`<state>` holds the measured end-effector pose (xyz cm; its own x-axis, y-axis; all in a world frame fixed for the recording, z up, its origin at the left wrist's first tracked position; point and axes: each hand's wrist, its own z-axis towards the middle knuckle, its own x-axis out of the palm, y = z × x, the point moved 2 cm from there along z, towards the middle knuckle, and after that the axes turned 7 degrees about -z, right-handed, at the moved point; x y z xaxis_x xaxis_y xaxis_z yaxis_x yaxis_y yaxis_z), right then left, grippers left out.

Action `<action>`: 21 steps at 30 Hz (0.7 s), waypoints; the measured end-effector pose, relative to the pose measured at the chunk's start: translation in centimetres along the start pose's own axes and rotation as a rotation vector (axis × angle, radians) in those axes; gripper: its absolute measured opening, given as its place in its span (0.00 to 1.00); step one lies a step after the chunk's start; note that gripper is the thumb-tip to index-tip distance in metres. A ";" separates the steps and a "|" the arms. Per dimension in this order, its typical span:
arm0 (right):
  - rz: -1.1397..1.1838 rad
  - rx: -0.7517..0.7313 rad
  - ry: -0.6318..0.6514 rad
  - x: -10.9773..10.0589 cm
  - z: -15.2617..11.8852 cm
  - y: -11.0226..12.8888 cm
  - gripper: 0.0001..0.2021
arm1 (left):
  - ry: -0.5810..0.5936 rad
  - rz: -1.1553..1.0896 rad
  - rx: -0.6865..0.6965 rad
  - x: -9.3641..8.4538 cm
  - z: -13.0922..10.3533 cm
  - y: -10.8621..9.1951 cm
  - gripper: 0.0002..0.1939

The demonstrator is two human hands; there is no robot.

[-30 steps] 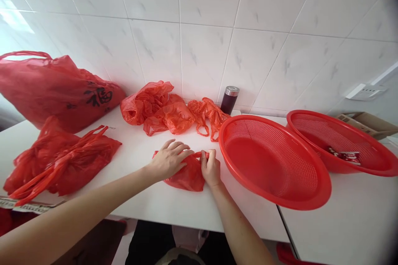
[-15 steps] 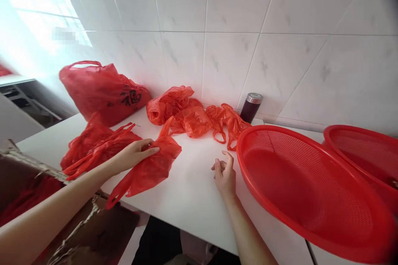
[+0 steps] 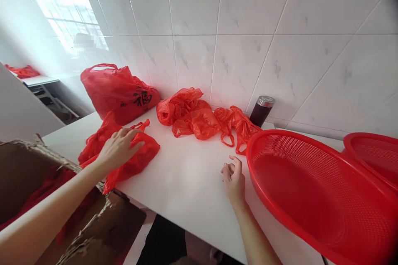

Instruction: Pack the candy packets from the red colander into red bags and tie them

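Note:
My left hand (image 3: pixel 120 147) lies over a thin red plastic bag (image 3: pixel 143 158) at the left of the white table (image 3: pixel 186 190), its fingers apart on top of it. Under and beside this bag is more crumpled red plastic (image 3: pixel 101 137). Over the table, just left of a large red mesh basket (image 3: pixel 292 186), my right hand (image 3: pixel 234 178) hovers with fingers loosely curled and nothing in them.
A full red bag with black print (image 3: pixel 118 95) stands at the back left. Crumpled red bags (image 3: pixel 202 122) lie along the wall by a dark flask (image 3: pixel 261 112). A torn cardboard box (image 3: pixel 124 215) is at front left, a second basket (image 3: pixel 373 153) at right.
My left hand has moved left with the thin red bag, laying it by the crumpled plastic, and its fingers have spread. My right hand keeps its pose. The view has shifted slightly left.

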<state>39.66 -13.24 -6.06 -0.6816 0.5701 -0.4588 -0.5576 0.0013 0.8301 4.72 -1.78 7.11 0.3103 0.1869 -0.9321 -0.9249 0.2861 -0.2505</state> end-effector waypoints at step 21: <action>0.012 0.028 0.055 -0.5 -1.0 1.6 0.15 | 0.789 -0.091 0.210 2.9 -7.0 -8.5 0.26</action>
<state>38.61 -14.32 -4.78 -0.7136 0.5245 -0.4643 -0.5361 0.0177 0.8439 11.91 -10.22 4.75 0.0637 -0.5385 -0.8402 -0.8190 0.4528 -0.3524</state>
